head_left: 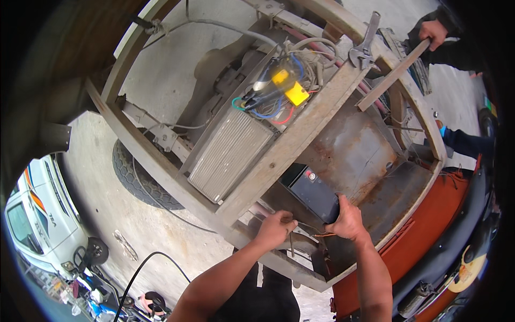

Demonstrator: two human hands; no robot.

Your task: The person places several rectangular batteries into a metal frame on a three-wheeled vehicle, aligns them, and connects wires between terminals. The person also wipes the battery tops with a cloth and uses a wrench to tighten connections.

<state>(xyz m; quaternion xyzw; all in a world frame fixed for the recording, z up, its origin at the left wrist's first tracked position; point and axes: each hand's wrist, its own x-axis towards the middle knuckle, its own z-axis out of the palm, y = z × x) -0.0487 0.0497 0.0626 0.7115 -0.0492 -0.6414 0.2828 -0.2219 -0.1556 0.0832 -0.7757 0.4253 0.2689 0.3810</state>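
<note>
The person's right hand [347,221] grips the near corner of a black rectangular battery box with a small red terminal cap [314,191], its fingers wrapped over the box's edge and pressed against its side. The battery sits low in the rusty metal floor pan [354,150] of an open vehicle frame, just beside a long diagonal beam of pale, worn metal [289,145] that crosses the frame. The left hand [275,227] is closed in a loose fist just to the left of the battery, its fingers curled around thin wires near the frame's lower rail; what exactly they pinch is too small to tell. A short orange wire end [324,234] shows between the two hands.

On the far side of the beam lies a ribbed silver metal controller box [229,154], and above it a tangle of blue, red, green and white cables with yellow plastic connectors [289,88]. A grey adjustable wrench [365,45] rests on the upper frame rail. Under the frame a black rubber tyre [137,177] stands on the concrete floor [107,209].

At the upper right another person's hand [433,32] holds a flat rusty metal bar [394,75] that slants across the frame. An orange-red body panel [429,225] borders the frame on the right, and a white vehicle [37,214] stands at the far left.
</note>
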